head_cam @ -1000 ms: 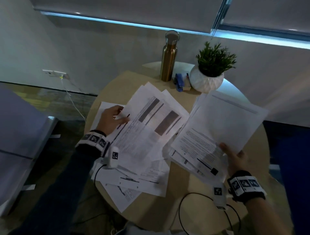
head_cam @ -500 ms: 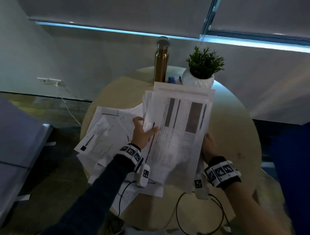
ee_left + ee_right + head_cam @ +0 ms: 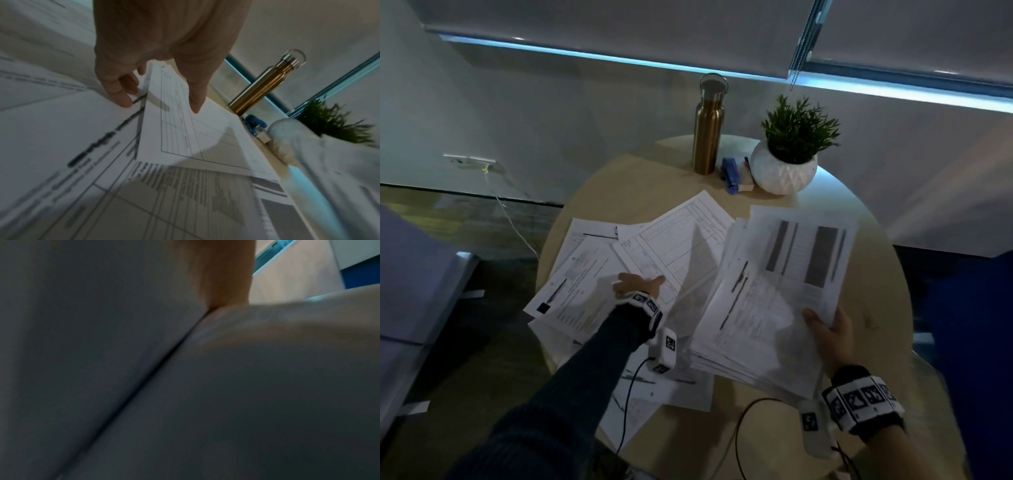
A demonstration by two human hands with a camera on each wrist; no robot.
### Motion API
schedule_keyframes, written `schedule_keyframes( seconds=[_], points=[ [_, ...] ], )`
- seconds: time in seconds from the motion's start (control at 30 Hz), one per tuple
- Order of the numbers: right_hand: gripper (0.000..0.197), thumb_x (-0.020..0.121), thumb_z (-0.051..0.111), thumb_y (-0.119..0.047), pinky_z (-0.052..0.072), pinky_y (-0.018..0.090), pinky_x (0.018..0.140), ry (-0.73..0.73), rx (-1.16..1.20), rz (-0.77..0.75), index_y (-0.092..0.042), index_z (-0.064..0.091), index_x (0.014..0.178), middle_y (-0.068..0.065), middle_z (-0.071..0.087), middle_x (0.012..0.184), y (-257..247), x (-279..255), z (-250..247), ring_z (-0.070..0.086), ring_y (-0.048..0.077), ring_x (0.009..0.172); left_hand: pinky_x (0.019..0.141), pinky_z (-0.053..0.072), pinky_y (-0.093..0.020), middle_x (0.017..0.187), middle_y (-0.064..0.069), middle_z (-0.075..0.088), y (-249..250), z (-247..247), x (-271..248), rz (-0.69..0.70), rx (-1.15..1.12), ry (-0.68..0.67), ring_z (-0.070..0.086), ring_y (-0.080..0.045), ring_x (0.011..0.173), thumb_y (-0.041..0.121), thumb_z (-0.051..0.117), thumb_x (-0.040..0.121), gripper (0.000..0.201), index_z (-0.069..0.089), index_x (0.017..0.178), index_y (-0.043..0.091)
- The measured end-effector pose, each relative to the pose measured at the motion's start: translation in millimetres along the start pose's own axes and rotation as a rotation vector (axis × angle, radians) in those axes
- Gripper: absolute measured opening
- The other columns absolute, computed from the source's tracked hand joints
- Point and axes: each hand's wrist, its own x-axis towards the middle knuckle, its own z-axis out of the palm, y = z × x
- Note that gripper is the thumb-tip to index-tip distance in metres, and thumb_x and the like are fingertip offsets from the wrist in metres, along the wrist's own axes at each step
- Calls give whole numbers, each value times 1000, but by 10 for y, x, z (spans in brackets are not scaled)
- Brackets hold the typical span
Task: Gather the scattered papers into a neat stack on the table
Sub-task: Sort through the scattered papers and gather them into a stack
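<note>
My right hand (image 3: 828,330) grips a thick stack of printed papers (image 3: 774,291) by its near right corner, thumb on top, and holds it tilted over the right half of the round wooden table (image 3: 880,274). In the right wrist view the stack's dim underside (image 3: 102,353) fills the frame. Loose sheets (image 3: 582,281) lie overlapping on the left half. My left hand (image 3: 640,282) reaches onto them and pinches the near edge of a gridded sheet (image 3: 185,138), thumb (image 3: 195,97) on top and fingers (image 3: 121,91) beside and under the edge.
At the far edge of the table stand a gold metal bottle (image 3: 707,126), a blue stapler (image 3: 731,173) and a potted plant in a white pot (image 3: 787,168). Black cables (image 3: 739,428) hang at the near edge. More sheets (image 3: 664,387) stick out under my left wrist.
Half a second ago both hands held the stack upright at the centre. Now my left hand has let go and moved left to the gridded sheet; my right hand carries the stack alone, lower and further right.
</note>
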Motion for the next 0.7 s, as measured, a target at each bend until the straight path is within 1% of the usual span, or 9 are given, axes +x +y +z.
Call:
schedule_keyframes(
  seconds=[0.13, 0.23, 0.3, 0.37, 0.5, 0.57, 0.63, 0.67, 0.7],
  points=[
    [20, 86, 60, 0, 54, 14, 52, 86, 22, 40, -8, 59, 105, 3, 65, 87, 103, -50, -152, 62, 31, 87, 113, 21, -49, 151, -20, 17, 133, 154, 276, -36, 154, 39, 18, -38, 140, 73, 56, 71, 118, 6, 142, -7],
    [24, 87, 60, -1, 56, 28, 63, 104, 33, 82, -5, 59, 110, 10, 66, 95, 155, -86, -256, 62, 33, 91, 110, 24, -43, 146, -17, 28, 168, 193, 285, -36, 163, 48, 25, -33, 136, 68, 54, 75, 98, 24, 138, 0],
    [30, 88, 59, -3, 53, 39, 77, 118, 23, 114, -1, 57, 118, 20, 65, 108, 182, -92, -331, 62, 36, 96, 107, 28, -38, 142, -17, 37, 137, 191, 225, 1, 50, 93, 33, -30, 131, 52, 55, 83, 72, 38, 132, 2],
    [35, 88, 60, -5, 51, 44, 84, 128, 20, 135, -2, 55, 122, 22, 63, 114, 190, -93, -399, 61, 38, 102, 100, 36, -37, 133, -21, 50, 55, 204, 182, 99, -231, 67, 47, -33, 121, 30, 57, 88, 47, 50, 122, -2],
    [36, 89, 59, -10, 52, 37, 76, 138, 27, 172, -5, 54, 124, 20, 63, 115, 154, -77, -491, 60, 38, 103, 109, 31, -40, 144, -18, 42, -153, 214, -34, 116, -635, 124, 41, -36, 129, 25, 49, 93, 54, 37, 138, -2],
    [37, 89, 59, -12, 51, 33, 73, 141, 16, 184, -7, 54, 125, 18, 63, 115, 149, -65, -508, 60, 37, 102, 108, 33, -41, 144, -17, 40, -288, 357, -228, 30, -734, 120, 41, -36, 128, 25, 45, 95, 54, 34, 139, -4],
    [38, 88, 61, -15, 52, 42, 80, 156, -5, 211, -10, 54, 125, 16, 63, 115, 164, -49, -501, 60, 36, 103, 84, 51, -46, 129, -18, 53, -386, 501, -494, -174, -888, -74, 54, -40, 110, 29, 44, 94, 49, 45, 129, -6],
    [38, 87, 61, -17, 51, 46, 85, 163, -18, 226, -12, 54, 124, 16, 63, 116, 160, -48, -489, 60, 36, 103, 72, 53, -43, 115, -19, 60, -429, 552, -634, -275, -994, -252, 59, -38, 96, 31, 46, 93, 45, 52, 118, -5],
    [38, 87, 62, -18, 50, 49, 88, 169, -27, 236, -12, 54, 124, 16, 63, 116, 159, -45, -477, 60, 37, 104, 68, 52, -40, 100, -19, 63, -461, 556, -790, -346, -1013, -445, 60, -34, 84, 35, 49, 91, 43, 58, 107, -5]
  ],
)
